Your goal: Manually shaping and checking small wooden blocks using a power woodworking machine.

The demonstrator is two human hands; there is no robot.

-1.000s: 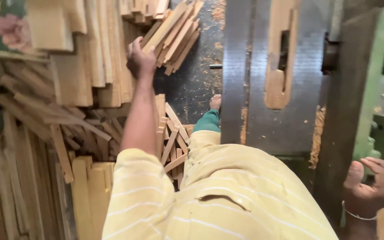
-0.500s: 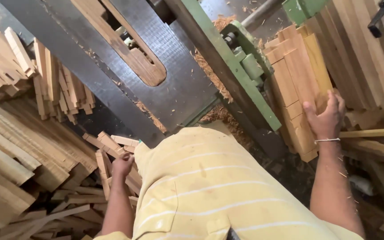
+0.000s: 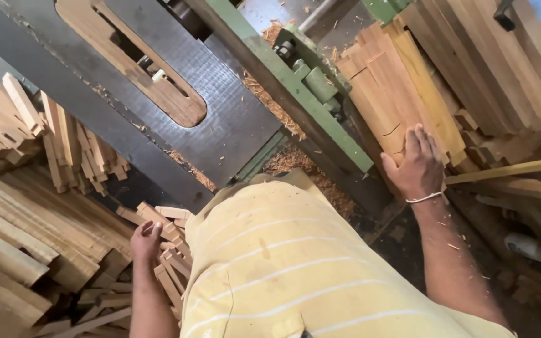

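Two hands | right hand (image 3: 419, 164) on stacked boards (image 3: 391, 100) | left hand (image 3: 145, 240) by offcuts (image 3: 169, 263)

The stacked boards (image 3: 396, 100) hide the right hand's (image 3: 417, 166) fingertips

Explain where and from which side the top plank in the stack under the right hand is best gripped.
Probably at its near end, from above. The planks lie flat, side by side, sloping toward the person, with cut ends exposed where the right hand rests. Neighbours close off the long edges, so fingers over the top face and thumb under the end seems the easiest hold.
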